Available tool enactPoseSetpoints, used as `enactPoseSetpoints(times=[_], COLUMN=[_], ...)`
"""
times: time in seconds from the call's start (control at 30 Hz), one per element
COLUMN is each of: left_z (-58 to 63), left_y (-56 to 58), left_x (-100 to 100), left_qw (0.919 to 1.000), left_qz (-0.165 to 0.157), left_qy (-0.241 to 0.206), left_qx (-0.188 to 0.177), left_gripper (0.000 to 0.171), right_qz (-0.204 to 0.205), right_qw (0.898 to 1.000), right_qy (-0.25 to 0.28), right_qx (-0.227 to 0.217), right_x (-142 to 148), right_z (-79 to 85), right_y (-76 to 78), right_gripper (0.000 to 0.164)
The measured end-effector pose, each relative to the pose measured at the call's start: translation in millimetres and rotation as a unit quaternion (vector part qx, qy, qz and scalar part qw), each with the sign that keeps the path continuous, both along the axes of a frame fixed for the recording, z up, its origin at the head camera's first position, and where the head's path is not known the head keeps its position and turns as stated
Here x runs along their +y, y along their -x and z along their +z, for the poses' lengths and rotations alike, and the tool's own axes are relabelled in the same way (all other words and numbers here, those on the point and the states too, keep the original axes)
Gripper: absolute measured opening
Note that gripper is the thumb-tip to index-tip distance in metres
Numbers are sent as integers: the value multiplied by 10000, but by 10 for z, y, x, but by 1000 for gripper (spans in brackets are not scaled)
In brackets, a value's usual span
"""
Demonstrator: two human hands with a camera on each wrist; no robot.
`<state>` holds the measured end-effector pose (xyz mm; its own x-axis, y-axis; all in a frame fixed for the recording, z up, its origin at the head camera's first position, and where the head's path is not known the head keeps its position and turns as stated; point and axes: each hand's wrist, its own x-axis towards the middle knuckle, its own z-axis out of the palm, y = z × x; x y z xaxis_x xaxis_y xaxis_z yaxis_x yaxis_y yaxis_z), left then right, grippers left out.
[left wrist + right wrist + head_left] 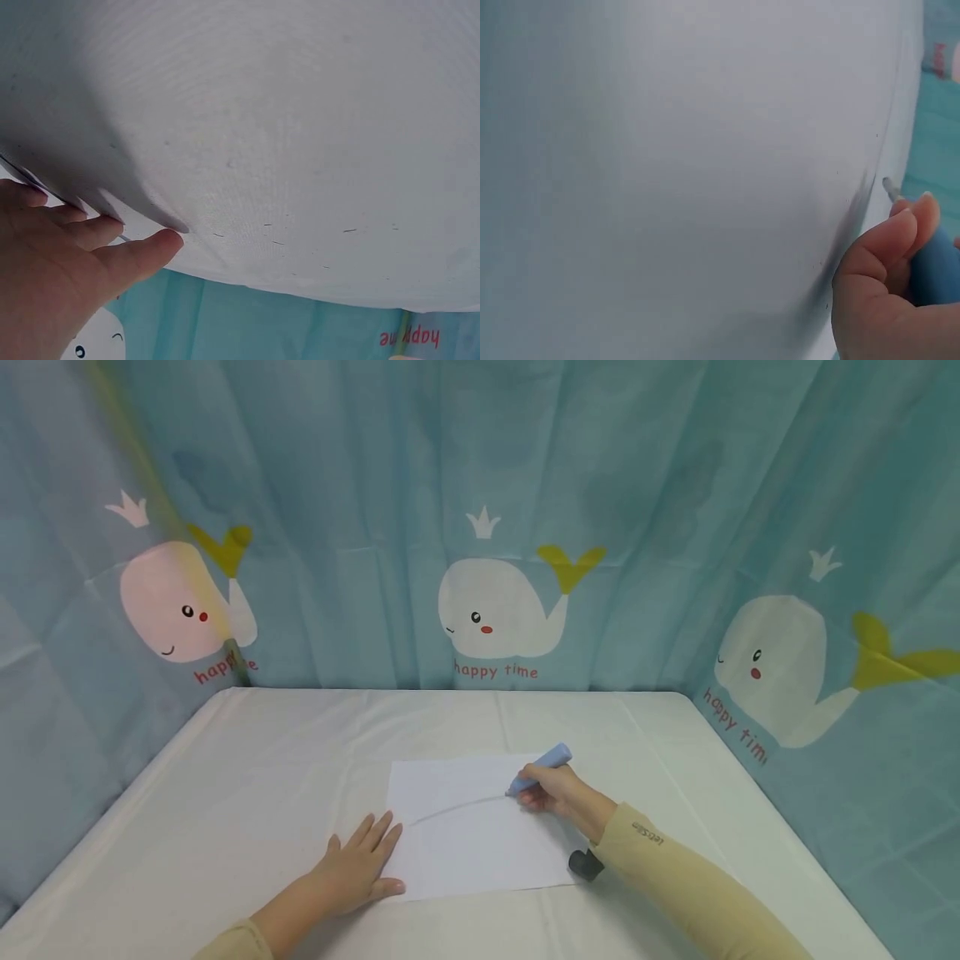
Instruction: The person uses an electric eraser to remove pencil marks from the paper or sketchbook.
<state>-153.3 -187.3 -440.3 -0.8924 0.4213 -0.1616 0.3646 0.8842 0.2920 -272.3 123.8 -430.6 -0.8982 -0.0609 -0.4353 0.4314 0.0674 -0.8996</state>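
A white sheet of paper [468,856] lies on the white-covered table. My left hand [356,867] rests flat with its fingers spread, the fingertips at the sheet's left edge. In the left wrist view the left hand [71,262] shows its extended fingers. With my right hand [558,792] I pinch a light blue marker [555,755], tilted, its tip down at the paper. A thin grey line [457,807] curves from the sheet's left side up to that tip. The right wrist view shows thumb and fingers around the marker [936,274].
A small black object [585,864] is by the right wrist, over the sheet's lower right corner. Around the table [300,752] hangs a blue curtain [345,527] printed with whales, close behind the back edge and along both sides.
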Motion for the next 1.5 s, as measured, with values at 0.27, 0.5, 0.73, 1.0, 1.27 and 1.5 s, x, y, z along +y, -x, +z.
enactPoseSetpoints(times=[0.27, 0.5, 0.73, 1.0, 1.27, 1.5], left_z=[-2, 19, 18, 14, -8, 13], left_y=[7, 0, -1, 0, 11, -4], left_x=[-1, 5, 20, 20, 15, 16], left_qw=[10000, 9999, 9999, 9999, 9999, 9999], left_qz=[-13, -43, -9, 53, 55, 51], left_qy=[64, 100, 81, 58, 69, 51], left_qx=[15, -24, -73, -115, -80, -84], left_gripper=[84, 82, 83, 83, 83, 82], right_qz=[154, 294, 345, 494, 458, 471], right_qw=[9997, 9992, 9988, 9984, 9988, 9989], right_qy=[-145, -218, -251, -278, 127, 45], right_qx=[-130, -144, -226, -51, -67, 19], right_x=[-18, -34, -12, -6, -26, -31], right_z=[-27, -13, -29, -18, -3, 9], right_y=[-2, 5, 13, 0, 6, -9], right_gripper=[25, 29, 29, 30, 29, 29])
